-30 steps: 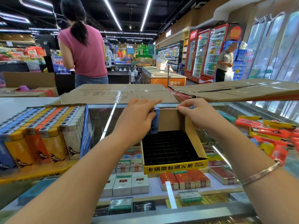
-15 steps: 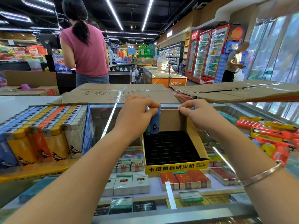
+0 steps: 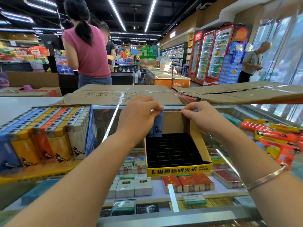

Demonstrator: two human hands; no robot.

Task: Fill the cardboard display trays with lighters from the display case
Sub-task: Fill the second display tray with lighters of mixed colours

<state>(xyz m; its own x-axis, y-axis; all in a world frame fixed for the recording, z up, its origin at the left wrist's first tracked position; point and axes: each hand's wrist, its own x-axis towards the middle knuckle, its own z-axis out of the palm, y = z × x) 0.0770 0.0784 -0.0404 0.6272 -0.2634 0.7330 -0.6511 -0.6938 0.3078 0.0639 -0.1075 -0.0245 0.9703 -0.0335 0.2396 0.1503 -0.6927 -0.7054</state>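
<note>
A glass-topped table [image 3: 213, 112] fills the near part of a brightly lit shop, with cigarette packs [image 3: 134, 185] on the shelf under the glass and flattened cardboard boxes [image 3: 114, 94] along its far edge. Beyond it, a person in a pink top [image 3: 88, 51] stands with back turned, and red drinks fridges [image 3: 211, 54] line the far right wall. On the left of the table sits a full tray of lighters [image 3: 45, 135]; loose orange and yellow lighters [image 3: 277, 135] lie at the right. In the middle stands a cardboard display tray [image 3: 178, 171] with a black grid insert, nearly all its slots unfilled. The left hand [image 3: 139, 117] reaches over the tray's far left corner, its grip closed round the top of an upright blue lighter [image 3: 158, 125] whose base is at the grid. The right hand [image 3: 201, 115] pinches the tray's far wall at its top edge.
</note>
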